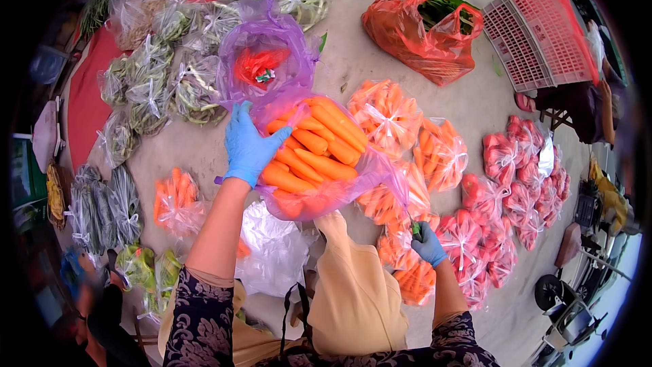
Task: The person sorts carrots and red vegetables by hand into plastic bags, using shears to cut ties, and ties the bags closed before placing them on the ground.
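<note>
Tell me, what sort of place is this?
Probably a vegetable market or a packing spot for one: clear bags of carrots and bags of red produce sit in clusters on the bare ground, with slotted plastic crates at the upper right.

I see bright, diffuse light over the floor (353,20), its shadows soft and faint. White glare streaks the clear plastic (275,251) and the bags of red produce (485,197). The carrots (319,143) look crisp; the person (102,319) lower left is dim, blurred. Fisheye warps the edges, black filling all 4 corners.
</note>
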Available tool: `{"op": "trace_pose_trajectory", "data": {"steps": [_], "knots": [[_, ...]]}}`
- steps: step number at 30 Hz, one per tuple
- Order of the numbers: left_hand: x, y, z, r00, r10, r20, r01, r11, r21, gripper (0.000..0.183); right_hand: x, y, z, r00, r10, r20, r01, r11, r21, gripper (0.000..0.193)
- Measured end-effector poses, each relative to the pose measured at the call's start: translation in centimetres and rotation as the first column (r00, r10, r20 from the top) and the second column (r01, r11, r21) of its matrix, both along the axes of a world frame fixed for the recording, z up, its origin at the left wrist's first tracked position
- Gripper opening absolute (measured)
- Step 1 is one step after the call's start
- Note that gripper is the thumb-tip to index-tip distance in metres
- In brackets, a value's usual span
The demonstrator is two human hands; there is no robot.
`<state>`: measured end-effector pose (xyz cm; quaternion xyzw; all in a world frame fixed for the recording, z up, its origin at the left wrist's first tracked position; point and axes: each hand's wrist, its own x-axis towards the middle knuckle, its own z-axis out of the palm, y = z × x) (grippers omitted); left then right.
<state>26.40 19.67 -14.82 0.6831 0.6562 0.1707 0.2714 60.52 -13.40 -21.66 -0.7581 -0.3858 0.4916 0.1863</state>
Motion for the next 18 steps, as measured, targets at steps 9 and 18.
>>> {"op": "trace_pose_trajectory", "data": {"steps": [9,18], "knots": [[-2.5,-13.0,-4.9,0.861,0.356,0.364,-0.352,0.933,-0.080,0.099,4.9,-2.2,1.4,0.922,-0.346,0.173,0.309,0.928,0.207,0.032],[-0.4,-14.1,-7.9,0.076,0.670,0.739,-0.180,0.738,-0.651,0.084,-6.9,29.0,1.5,0.975,0.098,-0.197,-0.022,0.934,0.357,0.063]]}}
